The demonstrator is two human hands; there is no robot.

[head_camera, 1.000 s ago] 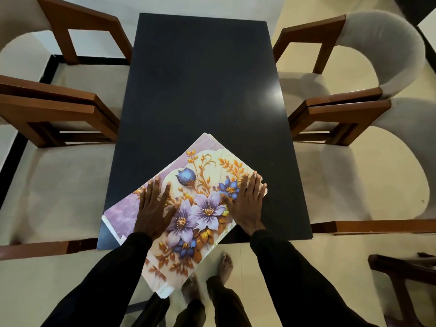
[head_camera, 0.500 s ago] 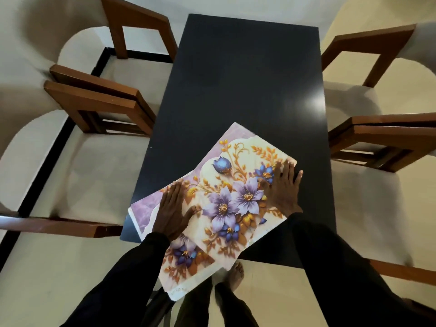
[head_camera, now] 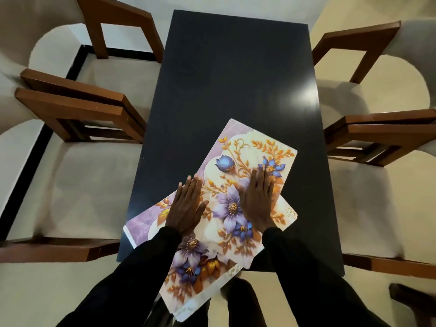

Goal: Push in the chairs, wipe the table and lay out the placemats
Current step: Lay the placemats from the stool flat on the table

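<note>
Four chairs (head_camera: 89, 185) flank black table (head_camera: 231, 79); left hand (head_camera: 186, 206), right hand (head_camera: 258, 199) press placemats (head_camera: 247, 149) flat-fingered.

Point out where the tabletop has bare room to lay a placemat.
The far half of the table is bare, from its far edge to the upper corner of the placemats, chairs either side. Narrow bare strips flank the mats along both long edges. The near end is crowded: fanned placemats overhang it, left hand and right hand flat on them.
</note>
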